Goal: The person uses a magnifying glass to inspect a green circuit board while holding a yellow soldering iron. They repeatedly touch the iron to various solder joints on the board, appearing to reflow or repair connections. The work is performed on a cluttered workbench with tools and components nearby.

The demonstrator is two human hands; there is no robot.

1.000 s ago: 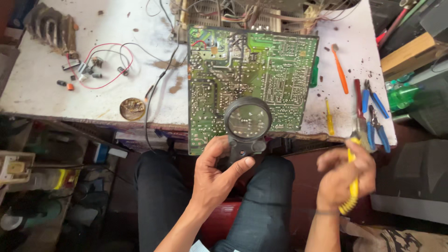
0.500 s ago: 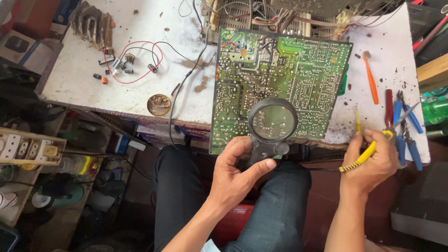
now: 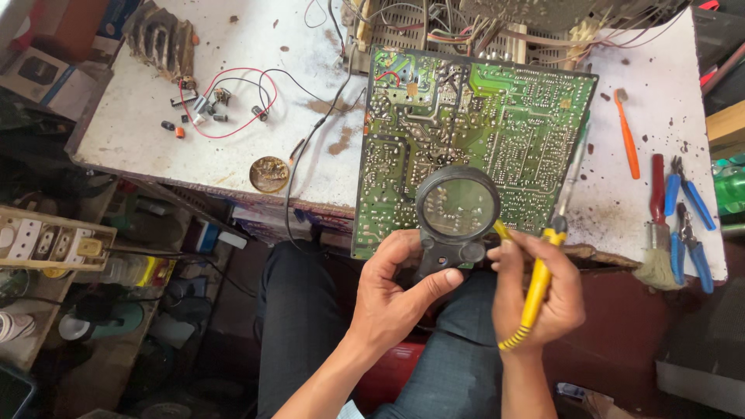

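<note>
While your left hand (image 3: 396, 291) grips the handle of a round magnifier (image 3: 456, 206), fingers closed around it, the lens sits over the lower edge of a green circuit board (image 3: 473, 147). The board lies solder side up on a stained white desk (image 3: 147, 147), its near edge overhanging your lap. Your right hand (image 3: 539, 291) is closed around a yellow-handled soldering iron (image 3: 547, 264), its tip resting on the board just right of the lens. To work well here, it seems best to keep the lens level over the joint and steady the iron hand against the board's edge.

Counted: one board, one magnifier, one iron. Right of the board lie one orange toothbrush (image 3: 627, 133), one red-handled brush (image 3: 658, 225) and two blue-handled pliers (image 3: 692, 221). Left lies one round tin (image 3: 269, 174) beside red and black wires (image 3: 233, 97).
</note>
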